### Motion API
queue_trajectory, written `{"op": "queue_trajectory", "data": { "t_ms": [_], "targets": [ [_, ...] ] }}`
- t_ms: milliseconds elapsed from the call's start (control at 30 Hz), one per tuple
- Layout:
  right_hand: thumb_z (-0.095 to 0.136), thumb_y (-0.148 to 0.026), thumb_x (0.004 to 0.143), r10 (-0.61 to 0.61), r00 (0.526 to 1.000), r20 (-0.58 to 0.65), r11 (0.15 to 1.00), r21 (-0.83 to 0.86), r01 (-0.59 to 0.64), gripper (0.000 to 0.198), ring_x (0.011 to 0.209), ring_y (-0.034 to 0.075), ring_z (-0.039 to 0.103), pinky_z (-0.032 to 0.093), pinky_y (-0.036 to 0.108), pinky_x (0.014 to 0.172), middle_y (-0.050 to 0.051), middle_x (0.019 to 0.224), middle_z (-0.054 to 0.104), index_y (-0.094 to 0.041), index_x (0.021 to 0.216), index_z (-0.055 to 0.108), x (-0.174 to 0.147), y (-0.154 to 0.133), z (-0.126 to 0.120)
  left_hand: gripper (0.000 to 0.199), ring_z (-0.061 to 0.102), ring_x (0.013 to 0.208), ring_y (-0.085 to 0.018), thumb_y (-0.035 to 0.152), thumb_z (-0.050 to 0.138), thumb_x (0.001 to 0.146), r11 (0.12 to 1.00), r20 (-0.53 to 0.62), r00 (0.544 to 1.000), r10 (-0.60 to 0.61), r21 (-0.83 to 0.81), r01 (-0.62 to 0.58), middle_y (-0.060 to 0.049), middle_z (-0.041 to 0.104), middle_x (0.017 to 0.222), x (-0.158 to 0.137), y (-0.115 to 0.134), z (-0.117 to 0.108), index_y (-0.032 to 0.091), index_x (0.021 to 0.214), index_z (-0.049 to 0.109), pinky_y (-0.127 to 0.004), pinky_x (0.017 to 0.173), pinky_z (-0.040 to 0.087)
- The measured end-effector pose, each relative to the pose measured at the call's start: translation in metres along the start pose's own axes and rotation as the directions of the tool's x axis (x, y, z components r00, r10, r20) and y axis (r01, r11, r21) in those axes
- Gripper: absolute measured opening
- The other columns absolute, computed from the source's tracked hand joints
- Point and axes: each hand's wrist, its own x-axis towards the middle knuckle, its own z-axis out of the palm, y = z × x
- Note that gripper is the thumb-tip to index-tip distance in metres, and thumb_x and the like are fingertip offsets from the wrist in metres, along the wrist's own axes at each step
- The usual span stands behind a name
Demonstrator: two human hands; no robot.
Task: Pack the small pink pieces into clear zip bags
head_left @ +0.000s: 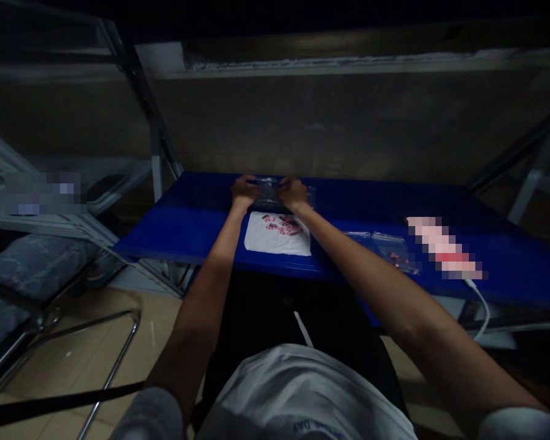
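Near the back of the blue table (pixel 156 229), a clear plastic bag (pixel 267 190) is stretched between my two hands. My left hand (pixel 244 190) pinches its left side, fingers closed. On the other side my right hand (pixel 294 193) grips the bag too, its fingertips partly hidden in the dim light. More clear plastic (pixel 311 197) shows just right of that hand. Closer to me lies a white cloth or paper sheet (pixel 261 243), with several small pink and dark pieces (pixel 284 226) scattered on its upper half.
Right of my right forearm lie clear zip bags (pixel 387 247) with small pink pieces inside. Beyond them is a blurred-out pink object (pixel 444 247) with a white cable (pixel 484 308) hanging off the front edge. A metal-framed chair (pixel 119 342) stands on the floor at left.
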Motion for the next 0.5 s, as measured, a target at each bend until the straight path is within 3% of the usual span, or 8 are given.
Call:
{"op": "queue_trajectory", "data": {
  "t_ms": [133, 367, 500],
  "targets": [
    [0.055, -0.007, 0.089, -0.038, 0.999, 0.027, 0.975, -0.219, 0.043, 0.037, 0.111, 0.026, 0.071, 0.052, 0.033, 0.094, 0.016, 0.114, 0.076, -0.016, 0.122, 0.069, 0.003, -0.001, 0.005, 0.032, 0.077, 0.093, -0.021, 0.008, 0.07, 0.078, 0.969, -0.013, 0.999, 0.04, 0.246, -0.036, -0.007, 0.08, 0.096, 0.018, -0.011, 0.002, 0.015, 0.109, 0.073, -0.027, 0.083, 0.057],
    [0.054, -0.014, 0.095, -0.026, 0.992, 0.127, 0.898, -0.432, 0.079, 0.034, 0.115, 0.034, 0.072, 0.055, 0.04, 0.091, 0.022, 0.12, 0.074, -0.017, 0.125, 0.07, -0.004, -0.014, 0.003, 0.021, 0.074, 0.105, -0.023, 0.01, 0.07, 0.082, 0.938, -0.003, 0.995, 0.095, 0.335, -0.088, -0.01, 0.08, 0.107, 0.015, -0.016, 0.004, 0.017, 0.102, 0.075, -0.03, 0.095, 0.053],
    [0.054, -0.019, 0.097, -0.032, 0.995, 0.099, 0.91, -0.408, 0.07, 0.031, 0.117, 0.034, 0.072, 0.056, 0.041, 0.094, 0.022, 0.122, 0.074, -0.016, 0.123, 0.071, -0.005, -0.015, -0.006, 0.02, 0.074, 0.104, -0.023, 0.014, 0.067, 0.087, 0.929, -0.012, 0.993, 0.115, 0.354, -0.103, -0.011, 0.079, 0.106, 0.013, -0.016, -0.002, 0.017, 0.106, 0.075, -0.03, 0.095, 0.052]
  ]
}}
